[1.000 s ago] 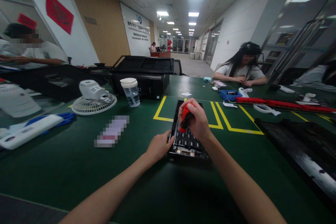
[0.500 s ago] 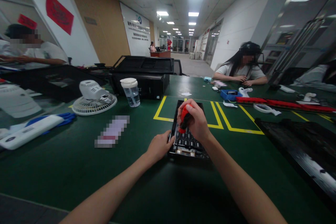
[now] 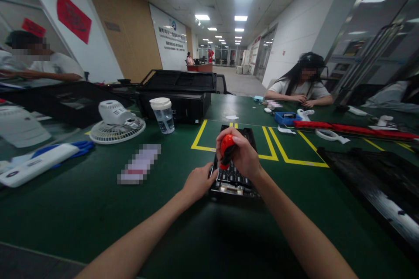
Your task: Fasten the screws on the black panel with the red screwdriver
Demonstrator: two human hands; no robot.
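A dark boxy device (image 3: 237,179) with rows of rounded cells or openings and a metallic part at its near end lies on the table in front of me. My left hand (image 3: 199,182) is closed on its left edge, with the thumb on top and the other fingers partly hidden. Over the device, my right hand (image 3: 241,151) grips a screwdriver (image 3: 227,146) by its red and black handle. The screwdriver's thin shaft points down at the device's near left corner, and whether its tip sits in a screw is too small to tell.
On the green table (image 3: 157,213), a clear cup (image 3: 165,117), a white fan (image 3: 117,122) and a blurred-out flat item (image 3: 140,165) stand to the left. A large black panel (image 3: 369,178) lies right. A co-worker (image 3: 304,83) sits at the far right side.
My right hand has shifted slightly left and toward me, bringing the screwdriver to the device's near left corner. The left hand stays put.
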